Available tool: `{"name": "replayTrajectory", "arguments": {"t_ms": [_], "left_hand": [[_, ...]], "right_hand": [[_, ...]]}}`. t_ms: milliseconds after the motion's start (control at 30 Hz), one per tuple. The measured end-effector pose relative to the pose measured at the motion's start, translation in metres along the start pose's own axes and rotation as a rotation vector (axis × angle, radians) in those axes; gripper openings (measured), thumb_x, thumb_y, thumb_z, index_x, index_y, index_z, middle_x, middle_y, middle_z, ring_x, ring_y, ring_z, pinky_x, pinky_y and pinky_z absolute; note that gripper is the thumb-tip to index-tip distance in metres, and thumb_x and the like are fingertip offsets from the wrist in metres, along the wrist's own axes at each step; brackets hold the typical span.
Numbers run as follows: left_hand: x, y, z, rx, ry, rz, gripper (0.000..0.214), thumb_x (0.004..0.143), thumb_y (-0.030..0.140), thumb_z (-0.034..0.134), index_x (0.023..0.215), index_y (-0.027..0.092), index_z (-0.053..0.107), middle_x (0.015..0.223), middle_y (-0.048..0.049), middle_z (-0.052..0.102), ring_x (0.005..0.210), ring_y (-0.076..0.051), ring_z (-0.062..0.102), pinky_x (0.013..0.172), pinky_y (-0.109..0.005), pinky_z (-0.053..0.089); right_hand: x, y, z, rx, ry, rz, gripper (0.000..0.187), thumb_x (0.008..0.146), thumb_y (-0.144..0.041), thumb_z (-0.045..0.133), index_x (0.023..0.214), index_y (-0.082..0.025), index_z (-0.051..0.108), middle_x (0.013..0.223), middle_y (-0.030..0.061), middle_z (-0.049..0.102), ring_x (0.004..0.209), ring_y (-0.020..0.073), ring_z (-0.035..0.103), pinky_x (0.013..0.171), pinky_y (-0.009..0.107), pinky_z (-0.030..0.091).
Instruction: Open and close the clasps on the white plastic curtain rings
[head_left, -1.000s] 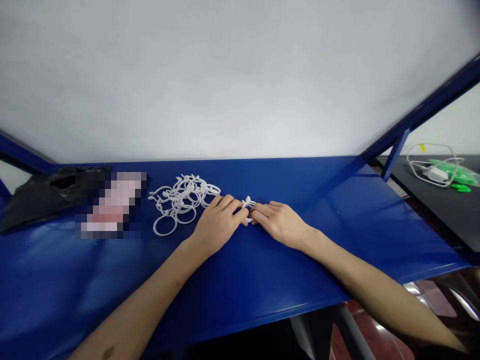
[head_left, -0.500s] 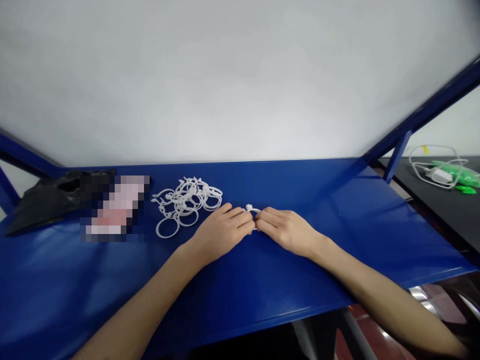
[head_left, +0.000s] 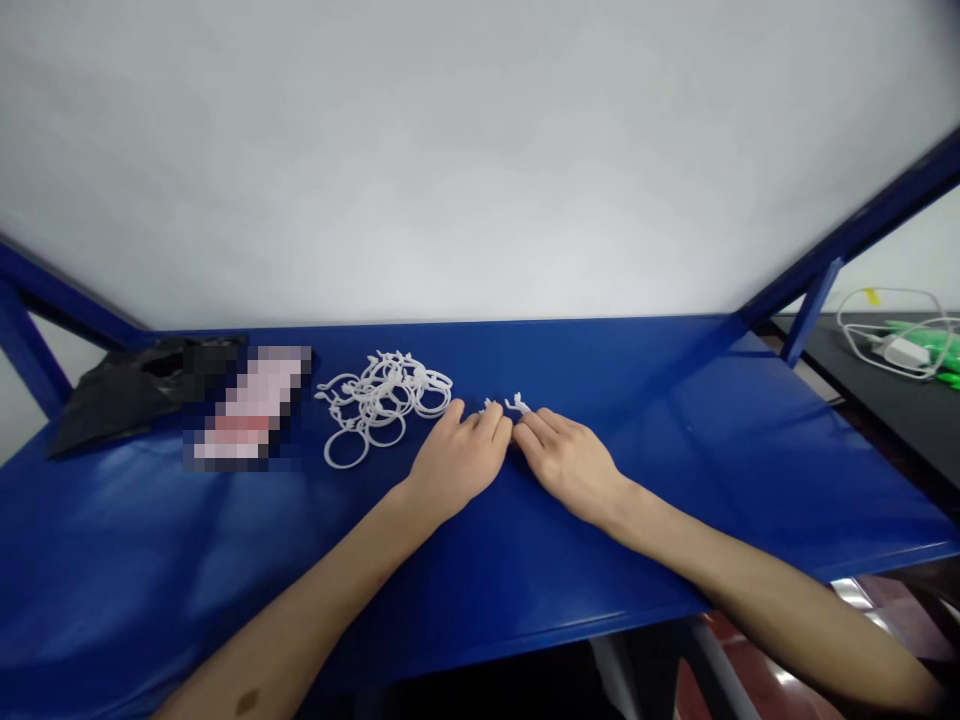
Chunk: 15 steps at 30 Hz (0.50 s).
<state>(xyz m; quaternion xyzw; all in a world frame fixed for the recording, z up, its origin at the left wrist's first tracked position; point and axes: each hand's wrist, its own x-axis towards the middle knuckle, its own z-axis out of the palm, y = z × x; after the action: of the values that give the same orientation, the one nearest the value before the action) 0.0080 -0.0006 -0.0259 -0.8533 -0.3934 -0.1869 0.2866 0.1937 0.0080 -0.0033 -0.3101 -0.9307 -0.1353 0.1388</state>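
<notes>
My left hand (head_left: 465, 455) and my right hand (head_left: 570, 462) meet at the middle of the blue table (head_left: 555, 580), with curled fingers on one white plastic ring (head_left: 519, 403). Its two clasp ends stick up apart, one beyond each hand's fingers; the rest of it is hidden under them. To the left of my left hand lies a heap of similar thin white rings (head_left: 386, 395) with small clasps, overlapping one another.
A black plastic bag (head_left: 105, 395) and a blurred-out pink and dark flat object (head_left: 251, 405) lie at the left. Blue frame posts (head_left: 811, 312) rise at the table's sides. On a dark surface at the right are a white charger with cable (head_left: 904, 352) and green packaging (head_left: 949, 360).
The ring between my hands showed a joined clasp before; now its ends stand apart. My hands have shifted slightly, and the view has turned a little to the left.
</notes>
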Motion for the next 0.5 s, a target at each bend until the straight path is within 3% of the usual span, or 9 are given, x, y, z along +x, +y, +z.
{"name": "replayTrajectory", "arguments": {"t_ms": [233,400,500], "left_hand": [[0.002,-0.005,-0.007,-0.042,-0.033,0.005,0.022,0.096,0.008,0.050,0.078,0.018,0.058,0.077,-0.0015,0.062,0.062,-0.018,0.056,0.072,-0.038,0.038],[-0.001,-0.025,-0.019,-0.070,-0.007,-0.039,0.020,0.098,0.012,0.052,0.083,0.019,0.063,0.077,0.0003,0.065,0.072,-0.019,0.059,0.077,-0.039,0.039],[-0.007,-0.044,-0.025,0.049,-0.018,-0.179,0.020,0.099,0.018,0.054,0.084,0.019,0.066,0.082,-0.0027,0.070,0.080,-0.023,0.060,0.079,-0.041,0.039]], "right_hand": [[0.002,0.012,0.003,0.105,0.031,-0.082,0.034,0.106,-0.016,0.036,0.090,-0.013,0.065,0.091,0.0100,0.070,0.079,0.0205,0.058,0.070,0.034,0.052],[0.002,0.016,0.001,0.191,0.192,-0.118,0.028,0.105,-0.019,0.045,0.125,-0.010,0.061,0.133,0.0170,0.064,0.102,0.0227,0.065,0.084,0.038,0.058],[0.001,0.016,-0.002,0.209,0.250,-0.085,0.036,0.103,-0.021,0.049,0.137,-0.009,0.054,0.139,0.0207,0.059,0.106,0.0234,0.066,0.087,0.039,0.059]]}}
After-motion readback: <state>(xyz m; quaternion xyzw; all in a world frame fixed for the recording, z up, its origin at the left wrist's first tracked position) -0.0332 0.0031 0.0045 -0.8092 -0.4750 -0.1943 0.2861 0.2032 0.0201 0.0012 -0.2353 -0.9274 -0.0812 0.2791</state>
